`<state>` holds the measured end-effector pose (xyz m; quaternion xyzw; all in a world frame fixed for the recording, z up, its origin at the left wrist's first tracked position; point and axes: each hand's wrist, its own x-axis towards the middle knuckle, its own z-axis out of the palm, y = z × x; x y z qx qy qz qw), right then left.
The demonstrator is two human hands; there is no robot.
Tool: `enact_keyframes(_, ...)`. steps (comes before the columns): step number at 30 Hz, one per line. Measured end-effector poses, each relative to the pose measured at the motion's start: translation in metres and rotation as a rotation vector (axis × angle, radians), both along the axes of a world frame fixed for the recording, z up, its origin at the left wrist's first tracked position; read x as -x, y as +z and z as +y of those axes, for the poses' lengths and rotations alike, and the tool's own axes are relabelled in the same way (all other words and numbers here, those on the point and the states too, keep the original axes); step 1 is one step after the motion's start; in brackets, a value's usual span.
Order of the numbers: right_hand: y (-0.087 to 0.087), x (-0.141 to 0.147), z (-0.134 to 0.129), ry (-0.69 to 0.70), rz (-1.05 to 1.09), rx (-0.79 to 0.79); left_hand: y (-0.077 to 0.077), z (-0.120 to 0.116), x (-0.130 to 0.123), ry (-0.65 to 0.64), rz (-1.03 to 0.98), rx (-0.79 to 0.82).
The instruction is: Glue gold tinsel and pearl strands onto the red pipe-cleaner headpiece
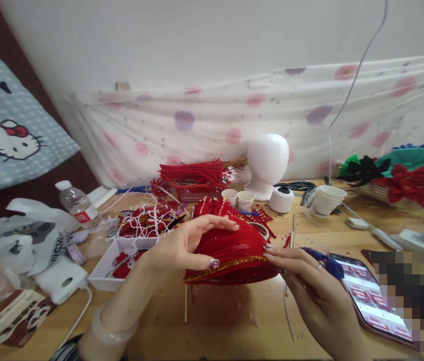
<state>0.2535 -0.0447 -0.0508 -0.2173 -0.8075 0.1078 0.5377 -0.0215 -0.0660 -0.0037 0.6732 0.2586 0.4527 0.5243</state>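
A rounded red fabric hat (230,243) with a gold glittery trim lies tilted at the middle of the table, its dark opening toward me. My left hand (193,243) rests over its left side, fingers stretched flat across the top and thumb on the trim. At the right end of the rim, my right hand (305,273) pinches the edge with its fingertips; its thumb is mostly hidden. Strings of white beads lie over the far part of the red fabric. A roll of tape (261,229) shows partly behind the hat.
Behind stand a white foam head (267,163), paper cups (245,200) and a red basket (197,191) of red stems. To the left are a white box (102,268), a bottle (78,205) and plastic bags. At right, a lit phone (370,298) lies near a blue-handled tool (327,263).
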Motion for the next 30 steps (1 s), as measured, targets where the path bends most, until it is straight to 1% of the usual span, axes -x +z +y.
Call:
enact_keyframes(2,-0.001,-0.001,0.001,0.004,-0.003,0.01,-0.002,0.0,0.002,0.019,-0.011,-0.011)
enact_keyframes(4,-0.003,-0.003,0.0,0.003,-0.009,0.026,-0.004,-0.001,0.003,0.061,0.033,-0.041)
enact_keyframes(6,-0.006,-0.004,-0.001,-0.009,-0.008,0.04,-0.004,-0.004,0.001,0.117,0.093,-0.056)
enact_keyframes(8,-0.011,-0.003,-0.005,-0.037,0.009,0.058,-0.004,-0.007,-0.004,0.166,0.11,-0.055)
enact_keyframes(10,-0.019,0.0,-0.01,-0.062,0.048,0.081,-0.002,-0.009,-0.01,0.2,0.088,-0.066)
enact_keyframes(14,-0.034,0.011,-0.015,-0.12,0.205,0.099,-0.002,-0.008,-0.017,0.212,0.028,-0.093)
enact_keyframes(16,-0.039,0.015,-0.014,-0.151,0.295,0.087,-0.003,-0.008,-0.017,0.245,-0.051,-0.102)
enact_keyframes(18,-0.04,0.016,-0.012,-0.167,0.352,0.081,-0.003,-0.012,-0.016,0.264,-0.183,-0.094)
enact_keyframes(21,-0.039,0.015,-0.011,-0.187,0.37,0.09,0.003,-0.025,-0.02,0.196,-0.389,-0.034)
enact_keyframes(23,-0.038,0.015,-0.01,-0.199,0.362,0.091,0.01,-0.038,-0.027,0.152,-0.435,0.05)
enact_keyframes(24,-0.037,0.014,-0.011,-0.199,0.359,0.093,0.013,-0.045,-0.03,0.146,-0.411,0.104)
enact_keyframes(26,-0.037,0.014,-0.011,-0.196,0.361,0.094,0.018,-0.059,-0.034,0.152,-0.258,0.222)
enact_keyframes(28,-0.036,0.014,-0.011,-0.195,0.37,0.103,0.019,-0.072,-0.03,0.193,-0.008,0.314)
enact_keyframes(29,-0.036,0.014,-0.011,-0.198,0.373,0.109,0.018,-0.078,-0.023,0.237,0.146,0.327)
enact_keyframes(30,-0.036,0.014,-0.01,-0.203,0.375,0.113,0.016,-0.084,-0.014,0.299,0.302,0.275)
